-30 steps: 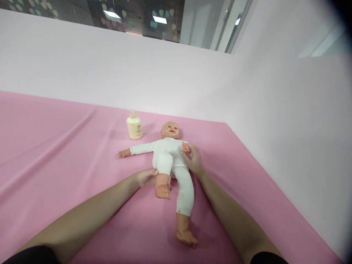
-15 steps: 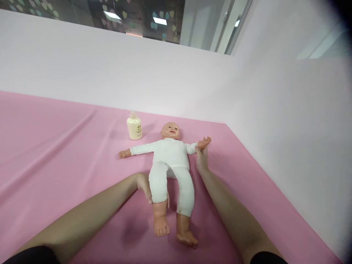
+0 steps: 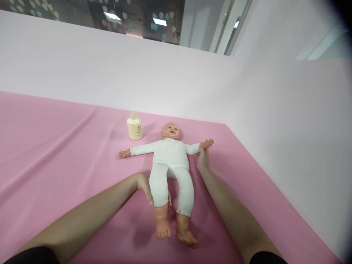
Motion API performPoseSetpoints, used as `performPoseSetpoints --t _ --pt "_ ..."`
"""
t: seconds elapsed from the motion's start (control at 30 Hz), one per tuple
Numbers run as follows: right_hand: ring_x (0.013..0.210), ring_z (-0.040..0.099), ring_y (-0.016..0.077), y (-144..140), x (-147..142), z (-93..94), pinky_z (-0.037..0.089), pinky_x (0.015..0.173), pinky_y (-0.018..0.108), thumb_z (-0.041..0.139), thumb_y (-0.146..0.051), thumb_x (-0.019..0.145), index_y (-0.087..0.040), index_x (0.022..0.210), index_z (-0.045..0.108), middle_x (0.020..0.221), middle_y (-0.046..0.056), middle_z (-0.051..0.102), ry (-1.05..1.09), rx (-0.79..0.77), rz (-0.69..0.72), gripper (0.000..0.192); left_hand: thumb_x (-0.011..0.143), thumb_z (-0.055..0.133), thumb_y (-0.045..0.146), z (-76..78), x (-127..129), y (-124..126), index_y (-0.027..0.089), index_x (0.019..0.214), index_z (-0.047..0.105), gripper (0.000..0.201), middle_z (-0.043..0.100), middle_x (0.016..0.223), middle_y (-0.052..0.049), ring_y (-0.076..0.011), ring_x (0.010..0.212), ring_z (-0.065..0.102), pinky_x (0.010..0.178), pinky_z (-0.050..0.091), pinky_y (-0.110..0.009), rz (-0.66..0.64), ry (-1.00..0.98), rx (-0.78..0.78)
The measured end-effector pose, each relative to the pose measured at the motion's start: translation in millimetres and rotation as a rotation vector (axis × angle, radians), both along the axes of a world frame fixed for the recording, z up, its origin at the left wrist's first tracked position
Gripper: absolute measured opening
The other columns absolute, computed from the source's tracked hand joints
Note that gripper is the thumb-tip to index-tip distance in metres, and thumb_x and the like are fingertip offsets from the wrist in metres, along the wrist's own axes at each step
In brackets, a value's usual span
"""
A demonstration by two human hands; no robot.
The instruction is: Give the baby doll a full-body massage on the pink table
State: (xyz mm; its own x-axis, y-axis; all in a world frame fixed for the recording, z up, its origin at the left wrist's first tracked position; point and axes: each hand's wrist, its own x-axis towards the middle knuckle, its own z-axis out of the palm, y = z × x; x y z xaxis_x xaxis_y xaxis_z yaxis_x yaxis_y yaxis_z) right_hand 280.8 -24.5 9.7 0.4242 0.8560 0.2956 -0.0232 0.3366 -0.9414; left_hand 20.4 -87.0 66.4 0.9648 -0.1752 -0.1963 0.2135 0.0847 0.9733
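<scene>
A baby doll (image 3: 170, 154) with a white cloth body lies on its back, head away from me and arms spread. My left hand (image 3: 145, 187) is wrapped round the doll's lower leg on the left side, thumb outside and fingertips showing past the inner edge; the rest of the fingers are hidden under it. That leg appears lifted, with a shadow beside the foot. My right hand (image 3: 203, 157) is closed round the doll's wrist on the right side, thumb on top. The doll's other arm and other leg are untouched.
A cream-coloured pump bottle (image 3: 134, 127) stands left of the doll's head. Beneath everything is a pink sheet (image 3: 68, 146) with some creases. A white wall (image 3: 110, 73) rises behind it, and another wall (image 3: 288, 128) borders the right side.
The doll's held foot has shifted slightly toward me and to the right. Its held hand has moved a little right and down with my right hand.
</scene>
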Motion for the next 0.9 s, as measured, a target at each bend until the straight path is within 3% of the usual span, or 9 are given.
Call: performPoseSetpoints --t 0.1,0.3,0.37,0.47,0.57,0.67,0.8,0.9 --pt "0.127 0.039 0.0216 0.5 0.7 -0.9 0.042 0.093 0.039 0.044 -0.046 0.080 -0.037 0.142 0.018 0.145 0.002 0.030 0.030 0.016 0.017 0.067 0.048 0.083 0.036 5.5 0.8 -2.1 0.012 0.107 0.067 0.066 0.066 0.102 -0.010 -0.0326 0.102 0.061 0.083 0.053 -0.033 0.031 -0.020 -0.028" --pt "0.123 0.043 0.0204 1.0 0.7 -1.9 0.043 0.091 0.038 0.045 -0.046 0.080 -0.037 0.141 0.021 0.142 0.002 0.034 0.054 0.015 0.022 0.066 0.048 0.082 0.043 -10.0 -5.4 2.6 0.011 0.098 0.069 0.060 0.065 0.106 -0.012 -0.0329 0.096 0.064 0.070 0.056 -0.032 0.212 -0.066 0.007" --pt "0.122 0.043 0.0201 1.8 0.3 -1.7 0.044 0.090 0.037 0.045 -0.046 0.080 -0.037 0.140 0.023 0.142 0.002 0.035 0.066 0.009 0.019 0.065 0.051 0.081 0.043 -11.0 -5.1 2.7 0.009 0.102 0.068 0.062 0.064 0.105 -0.013 -0.0334 0.098 0.063 0.073 0.056 -0.032 0.172 -0.082 0.012" --pt "0.120 0.045 0.0205 3.8 0.2 -1.0 0.044 0.087 0.036 0.046 -0.048 0.080 -0.038 0.138 0.028 0.140 0.002 0.037 0.119 -0.009 0.011 0.062 0.056 0.079 0.040 -6.0 -2.3 1.6 0.008 0.113 0.063 0.066 0.063 0.109 -0.013 -0.0328 0.107 0.059 0.086 0.051 -0.033 0.008 -0.073 0.012" --pt "0.116 0.047 0.0210 6.1 2.0 -0.9 0.044 0.084 0.035 0.044 -0.051 0.080 -0.038 0.135 0.033 0.136 0.001 0.041 0.205 -0.031 0.013 0.058 0.062 0.075 0.041 -4.9 -1.5 2.5 0.006 0.116 0.060 0.065 0.062 0.111 -0.015 -0.0320 0.110 0.057 0.090 0.049 -0.033 -0.019 -0.140 0.011" --pt "0.113 0.050 0.0200 7.8 5.5 -1.5 0.044 0.083 0.034 0.041 -0.055 0.080 -0.036 0.134 0.036 0.131 0.002 0.046 0.293 -0.043 0.028 0.057 0.063 0.071 0.051 -17.8 -6.5 6.1 0.004 0.112 0.061 0.068 0.062 0.110 -0.017 -0.0327 0.108 0.058 0.086 0.050 -0.034 0.022 -0.186 -0.025" --pt "0.108 0.053 0.0179 9.8 9.8 -2.1 0.044 0.083 0.032 0.040 -0.058 0.080 -0.033 0.133 0.038 0.123 0.003 0.052 0.353 -0.043 0.016 0.059 0.057 0.052 0.080 -43.9 -16.3 9.7 0.005 0.098 0.065 0.087 0.055 0.119 -0.021 -0.0360 0.122 0.045 0.089 0.047 -0.034 0.229 -0.181 -0.012" --pt "0.102 0.056 0.0168 11.0 11.5 -2.1 0.046 0.081 0.031 0.042 -0.058 0.079 -0.032 0.133 0.038 0.116 0.003 0.055 0.383 -0.055 0.011 0.060 0.054 0.042 0.088 -51.5 -18.8 7.8 0.006 0.094 0.064 0.094 0.054 0.120 -0.021 -0.0369 0.124 0.041 0.091 0.045 -0.036 0.294 -0.192 0.003"
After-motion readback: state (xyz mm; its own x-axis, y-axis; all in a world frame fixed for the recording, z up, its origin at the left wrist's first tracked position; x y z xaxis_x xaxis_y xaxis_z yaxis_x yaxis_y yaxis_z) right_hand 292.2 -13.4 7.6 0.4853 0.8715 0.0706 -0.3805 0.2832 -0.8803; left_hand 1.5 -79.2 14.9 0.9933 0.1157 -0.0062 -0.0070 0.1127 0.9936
